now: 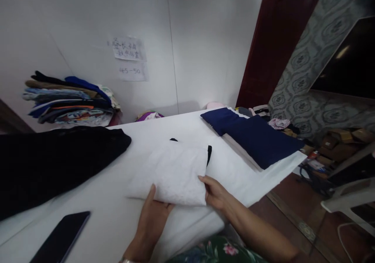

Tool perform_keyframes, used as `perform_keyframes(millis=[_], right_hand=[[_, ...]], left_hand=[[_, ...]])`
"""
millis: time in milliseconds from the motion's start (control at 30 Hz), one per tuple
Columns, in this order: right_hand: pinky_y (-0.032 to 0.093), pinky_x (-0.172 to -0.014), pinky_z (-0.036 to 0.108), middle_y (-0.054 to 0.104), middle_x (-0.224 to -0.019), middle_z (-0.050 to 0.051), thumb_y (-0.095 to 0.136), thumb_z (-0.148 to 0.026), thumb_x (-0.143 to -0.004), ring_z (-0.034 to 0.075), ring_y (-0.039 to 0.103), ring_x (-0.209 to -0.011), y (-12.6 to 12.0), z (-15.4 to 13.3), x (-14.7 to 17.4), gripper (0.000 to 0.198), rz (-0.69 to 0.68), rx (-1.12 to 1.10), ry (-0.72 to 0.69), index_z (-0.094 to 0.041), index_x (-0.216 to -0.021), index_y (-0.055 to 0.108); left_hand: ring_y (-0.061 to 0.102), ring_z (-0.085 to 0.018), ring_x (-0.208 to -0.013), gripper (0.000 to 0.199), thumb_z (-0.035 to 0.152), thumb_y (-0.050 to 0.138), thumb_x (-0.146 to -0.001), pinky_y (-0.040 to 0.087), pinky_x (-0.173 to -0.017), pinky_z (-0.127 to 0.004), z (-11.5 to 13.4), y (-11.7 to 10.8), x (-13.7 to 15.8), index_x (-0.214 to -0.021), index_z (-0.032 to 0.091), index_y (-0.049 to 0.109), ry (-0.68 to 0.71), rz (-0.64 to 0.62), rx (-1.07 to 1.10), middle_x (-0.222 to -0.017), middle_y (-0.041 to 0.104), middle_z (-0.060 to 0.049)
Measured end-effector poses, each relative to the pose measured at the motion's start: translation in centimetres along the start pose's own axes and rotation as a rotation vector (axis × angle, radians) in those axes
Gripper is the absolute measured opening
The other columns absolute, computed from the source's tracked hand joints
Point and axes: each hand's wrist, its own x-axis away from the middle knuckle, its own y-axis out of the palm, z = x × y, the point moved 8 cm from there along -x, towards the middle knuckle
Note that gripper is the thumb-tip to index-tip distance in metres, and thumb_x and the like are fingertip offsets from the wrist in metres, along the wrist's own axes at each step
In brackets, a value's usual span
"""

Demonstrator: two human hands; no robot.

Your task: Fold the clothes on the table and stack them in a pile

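A white garment (175,169), folded into a rough rectangle with black bits showing at its far edge, lies in front of me on the white table (114,204). My left hand (152,216) grips its near edge, thumb on top and fingers underneath. On the right side, my right hand (215,192) pinches the near corner, with the thumb on the upper face. More white fabric (196,226) lies between the garment and my body.
A black garment (58,157) is spread at left, with a dark phone (61,235) nearer me. Navy clothing (249,136) lies at the table's far right. Folded clothes (73,103) are stacked by the wall. A white plastic stool (348,196) and cardboard boxes (336,146) stand right.
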Motion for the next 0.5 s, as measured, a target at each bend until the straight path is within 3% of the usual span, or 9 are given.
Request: perform_keyframes(millis=[133,267,333,400,500], right_hand=[[0.053,-0.074,0.032,0.072,-0.09,0.004,0.076,-0.038,-0.069,0.02,0.068,-0.082,0.6,2.3,1.2,0.042,-0.02,0.075,0.05,-0.019,-0.104,0.062],[0.049,-0.059,0.027,0.072,-0.083,0.006,0.077,-0.043,-0.068,0.017,0.066,-0.068,-0.2,3.0,2.4,0.041,-0.077,0.377,0.117,-0.015,-0.096,0.066],[0.048,-0.058,0.028,0.071,-0.075,0.005,0.075,-0.047,-0.07,0.016,0.064,-0.063,-1.3,1.0,2.5,0.039,-0.048,0.545,0.022,-0.015,-0.09,0.068],[0.049,-0.062,0.03,0.069,-0.07,0.003,0.07,-0.05,-0.074,0.016,0.063,-0.064,-2.5,-2.7,1.9,0.037,0.044,0.663,-0.168,-0.017,-0.09,0.069],[0.049,-0.082,0.037,0.072,-0.092,0.005,0.068,-0.05,-0.075,0.022,0.064,-0.088,-3.5,-8.4,0.1,0.035,0.222,0.837,-0.447,-0.021,-0.093,0.071]], left_hand=[[0.062,-0.021,-0.112,0.03,0.031,0.059,-0.083,0.058,-0.086,-0.033,0.5,-1.2,-0.2,-0.113,0.024,0.059,-0.052,0.178,0.282,-0.111,0.07,-0.002],[0.07,-0.021,-0.091,0.025,0.031,0.061,-0.082,0.059,-0.077,-0.03,1.6,-4.0,0.4,-0.105,0.019,0.062,-0.169,0.234,0.235,-0.095,0.074,-0.004],[0.071,-0.021,-0.082,0.02,0.031,0.06,-0.083,0.06,-0.073,-0.03,2.4,-5.6,0.9,-0.097,0.017,0.064,-0.196,0.243,0.172,-0.086,0.074,-0.005],[0.071,-0.022,-0.076,0.018,0.031,0.06,-0.083,0.059,-0.068,-0.03,3.0,-7.1,1.3,-0.092,0.016,0.065,-0.225,0.256,0.119,-0.079,0.074,-0.006],[0.07,-0.021,-0.068,0.016,0.028,0.061,-0.083,0.059,-0.06,-0.029,3.5,-8.7,1.5,-0.091,0.015,0.065,-0.225,0.286,0.073,-0.071,0.072,-0.004]])
